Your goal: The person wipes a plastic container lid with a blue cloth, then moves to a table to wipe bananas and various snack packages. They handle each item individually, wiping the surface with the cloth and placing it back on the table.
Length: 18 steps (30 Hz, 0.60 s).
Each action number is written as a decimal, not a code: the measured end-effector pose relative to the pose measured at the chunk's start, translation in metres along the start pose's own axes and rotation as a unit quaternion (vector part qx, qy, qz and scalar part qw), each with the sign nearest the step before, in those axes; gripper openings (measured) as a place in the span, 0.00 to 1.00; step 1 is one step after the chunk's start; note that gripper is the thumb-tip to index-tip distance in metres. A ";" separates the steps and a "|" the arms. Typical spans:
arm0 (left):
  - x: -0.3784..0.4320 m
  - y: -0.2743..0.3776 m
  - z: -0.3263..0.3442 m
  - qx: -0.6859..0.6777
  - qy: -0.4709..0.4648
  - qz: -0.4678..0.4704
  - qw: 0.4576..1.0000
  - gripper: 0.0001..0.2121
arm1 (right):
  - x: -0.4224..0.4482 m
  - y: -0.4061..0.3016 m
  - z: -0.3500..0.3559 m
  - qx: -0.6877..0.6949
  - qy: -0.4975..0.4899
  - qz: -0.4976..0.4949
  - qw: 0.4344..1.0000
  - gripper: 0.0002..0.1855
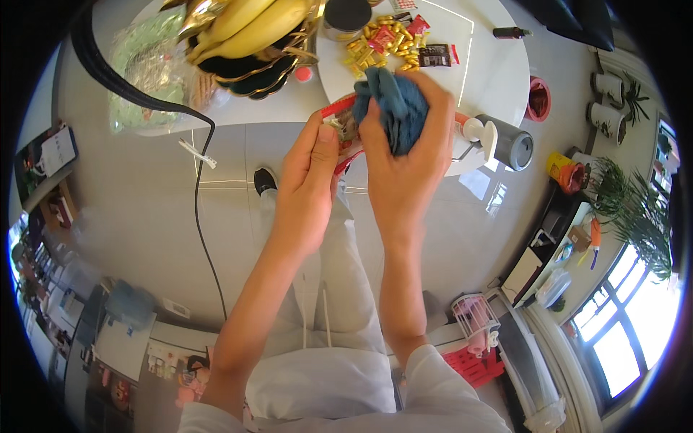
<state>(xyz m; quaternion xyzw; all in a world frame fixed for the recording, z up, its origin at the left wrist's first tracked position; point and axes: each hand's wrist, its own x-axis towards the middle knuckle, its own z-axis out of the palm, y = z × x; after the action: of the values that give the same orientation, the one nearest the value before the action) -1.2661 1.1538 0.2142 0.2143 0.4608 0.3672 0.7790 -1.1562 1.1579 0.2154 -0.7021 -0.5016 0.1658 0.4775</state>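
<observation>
My left hand (311, 173) grips a red-rimmed container (346, 127), seemingly transparent, by its near-left side. What sits inside it is partly hidden and hard to make out. Bunched in my right hand (409, 146) is a blue cloth (398, 111), pressed against the container's right side. Both hands are held up at the near edge of a white table (276, 111). Beyond them lies a pile of gold-wrapped candies (387, 46) with a few red wrappers among them.
Bananas (254, 27) rest in a dark, gold-edged bowl (249, 76) at the far left. Nearby are a lidded jar (348, 21) and a green-patterned plastic package (146, 70). A grey cylinder (509, 143) and a white pump bottle (479, 132) stand right. A black cable (200, 216) hangs left.
</observation>
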 end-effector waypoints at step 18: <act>-0.093 0.010 -0.076 -0.199 0.083 0.049 0.975 0.18 | -0.063 -0.085 0.060 -0.030 -0.144 -0.066 0.987 0.26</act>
<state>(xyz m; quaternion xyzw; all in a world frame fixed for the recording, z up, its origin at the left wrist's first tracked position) -1.3649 1.0882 0.2367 0.0463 0.4305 0.5054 0.7464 -1.2730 1.1369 0.2420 -0.6508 -0.6147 0.2180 0.3887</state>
